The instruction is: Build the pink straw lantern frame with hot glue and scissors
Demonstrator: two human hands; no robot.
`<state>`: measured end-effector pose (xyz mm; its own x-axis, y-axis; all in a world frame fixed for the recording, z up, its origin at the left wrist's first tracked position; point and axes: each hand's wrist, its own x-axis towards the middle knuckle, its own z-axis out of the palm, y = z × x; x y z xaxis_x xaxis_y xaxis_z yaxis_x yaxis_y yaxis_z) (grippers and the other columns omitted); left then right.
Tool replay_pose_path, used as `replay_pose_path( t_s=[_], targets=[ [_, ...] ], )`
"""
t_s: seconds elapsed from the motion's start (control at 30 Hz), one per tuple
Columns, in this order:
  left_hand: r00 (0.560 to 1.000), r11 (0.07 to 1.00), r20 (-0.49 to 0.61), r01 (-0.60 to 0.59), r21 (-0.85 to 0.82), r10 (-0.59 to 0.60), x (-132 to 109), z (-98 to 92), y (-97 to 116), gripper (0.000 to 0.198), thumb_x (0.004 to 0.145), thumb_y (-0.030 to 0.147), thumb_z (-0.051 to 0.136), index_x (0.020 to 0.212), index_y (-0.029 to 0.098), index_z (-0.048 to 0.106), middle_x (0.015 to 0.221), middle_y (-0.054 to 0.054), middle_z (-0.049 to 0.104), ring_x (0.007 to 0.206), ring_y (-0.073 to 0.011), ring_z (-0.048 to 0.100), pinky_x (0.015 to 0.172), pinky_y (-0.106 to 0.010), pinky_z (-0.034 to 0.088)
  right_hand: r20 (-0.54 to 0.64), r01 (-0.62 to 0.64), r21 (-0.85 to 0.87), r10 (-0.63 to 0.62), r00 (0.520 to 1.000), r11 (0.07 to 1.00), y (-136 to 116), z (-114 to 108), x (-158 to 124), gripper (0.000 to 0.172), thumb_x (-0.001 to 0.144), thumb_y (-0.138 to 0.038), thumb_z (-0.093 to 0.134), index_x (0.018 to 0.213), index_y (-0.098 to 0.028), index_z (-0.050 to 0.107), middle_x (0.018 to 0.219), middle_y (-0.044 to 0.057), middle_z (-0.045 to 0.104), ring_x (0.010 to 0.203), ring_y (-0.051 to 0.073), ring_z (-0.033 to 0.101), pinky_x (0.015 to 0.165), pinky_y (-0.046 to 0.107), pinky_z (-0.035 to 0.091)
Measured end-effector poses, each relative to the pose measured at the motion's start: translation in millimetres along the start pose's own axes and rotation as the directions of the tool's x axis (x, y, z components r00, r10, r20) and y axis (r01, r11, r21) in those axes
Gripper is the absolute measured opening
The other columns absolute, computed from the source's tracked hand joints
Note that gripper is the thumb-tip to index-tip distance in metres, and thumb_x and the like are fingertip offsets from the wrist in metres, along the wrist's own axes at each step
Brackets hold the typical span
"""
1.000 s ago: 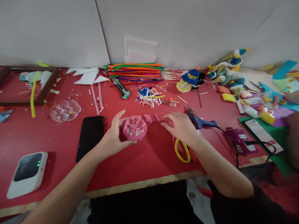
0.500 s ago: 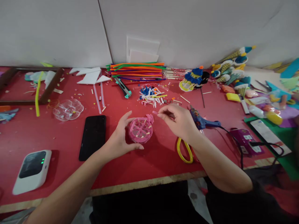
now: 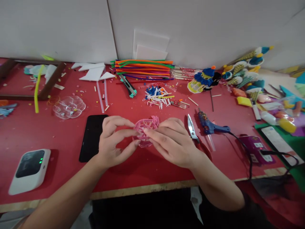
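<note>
A small round pink basket-like craft (image 3: 149, 122), with spokes across its open top, sits between my hands on the red table. My left hand (image 3: 113, 138) grips its left side, thumb low and fingers curled at the rim. From the right, my right hand (image 3: 172, 140) reaches over it, fingertips pressed together inside the opening on a small pink strip that they mostly hide. A pink fringe-like bundle (image 3: 155, 121) sticks out at the craft's upper right. Much of the craft is covered by my fingers.
To the right lie scissors (image 3: 192, 127) and a blue glue gun (image 3: 208, 124), its cord running to a purple power socket (image 3: 256, 149). A black phone (image 3: 91, 136) is partly under my left hand. Behind are cut scraps (image 3: 158, 97), a cutter knife (image 3: 128, 85) and pipe cleaners (image 3: 144, 70).
My right hand has moved left with the pink strip, from beside the craft to over its opening. My left hand has closed in on the craft's side. The view has shifted slightly.
</note>
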<state>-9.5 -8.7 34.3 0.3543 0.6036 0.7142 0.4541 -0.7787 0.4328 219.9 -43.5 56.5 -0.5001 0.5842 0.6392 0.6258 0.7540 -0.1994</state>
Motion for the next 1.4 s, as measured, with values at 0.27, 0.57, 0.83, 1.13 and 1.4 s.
replay_pose_path(
  t_s=[0.27, 0.57, 0.83, 1.13, 1.4],
  targets=[
    [0.996, 0.995, -0.013, -0.088, 0.054, 0.089, -1.5, 7.3, -0.1, 0.016, 0.084, 0.024, 0.078, 0.094, 0.033, 0.070, 0.100, -0.002, 0.068, 0.094, -0.0228, 0.064, 0.088, -0.044, 0.055, -0.075, -0.052, -0.033, 0.050, 0.996, 0.998, -3.6, 3.8, -8.7, 0.034, 0.095, -0.011, 0.063, 0.126, -0.024, 0.063, 0.091, 0.000, 0.078, 0.090, 0.016, 0.068, 0.079, 0.032, 0.050],
    [0.999, 0.996, -0.007, -0.051, 0.068, 0.051, -2.9, 4.4, -0.9, 0.006, 0.094, 0.027, 0.069, 0.098, 0.031, 0.071, 0.100, -0.004, 0.064, 0.098, -0.0237, 0.063, 0.086, -0.043, 0.055, -0.162, -0.065, 0.035, 0.070, 0.984, 0.997, 0.4, 3.4, -6.7, 0.011, 0.087, -0.017, 0.073, 0.098, -0.019, 0.069, 0.098, 0.005, 0.075, 0.092, 0.019, 0.066, 0.088, 0.037, 0.056],
    [0.998, 0.998, 0.028, -0.061, 0.016, 0.060, -4.7, 7.9, -0.6, 0.004, 0.094, 0.025, 0.068, 0.098, 0.027, 0.070, 0.103, -0.004, 0.063, 0.101, -0.0234, 0.061, 0.091, -0.044, 0.053, -0.154, -0.081, 0.060, 0.089, 0.984, 0.995, 0.2, 2.5, -6.8, 0.007, 0.085, -0.013, 0.072, 0.090, -0.018, 0.070, 0.096, 0.005, 0.073, 0.092, 0.019, 0.063, 0.087, 0.038, 0.055],
    [0.998, 0.999, 0.030, -0.046, -0.004, 0.046, -4.6, 9.0, 0.2, 0.002, 0.094, 0.026, 0.069, 0.095, 0.027, 0.070, 0.103, -0.004, 0.065, 0.098, -0.0231, 0.063, 0.092, -0.045, 0.053, -0.149, -0.094, 0.108, 0.110, 0.983, 0.990, 3.0, 0.6, -7.1, 0.007, 0.083, -0.011, 0.070, 0.086, -0.018, 0.069, 0.093, 0.004, 0.070, 0.092, 0.018, 0.064, 0.090, 0.038, 0.054],
    [0.998, 0.999, 0.037, -0.047, -0.004, 0.047, -4.2, 9.2, 1.1, 0.003, 0.094, 0.025, 0.069, 0.096, 0.027, 0.069, 0.105, -0.004, 0.065, 0.099, -0.0223, 0.063, 0.092, -0.043, 0.052, -0.150, -0.108, 0.095, 0.121, 0.981, 0.990, 2.1, -0.9, -5.9, 0.007, 0.082, -0.014, 0.072, 0.088, -0.018, 0.069, 0.091, 0.004, 0.070, 0.092, 0.018, 0.063, 0.089, 0.037, 0.054]
  ],
)
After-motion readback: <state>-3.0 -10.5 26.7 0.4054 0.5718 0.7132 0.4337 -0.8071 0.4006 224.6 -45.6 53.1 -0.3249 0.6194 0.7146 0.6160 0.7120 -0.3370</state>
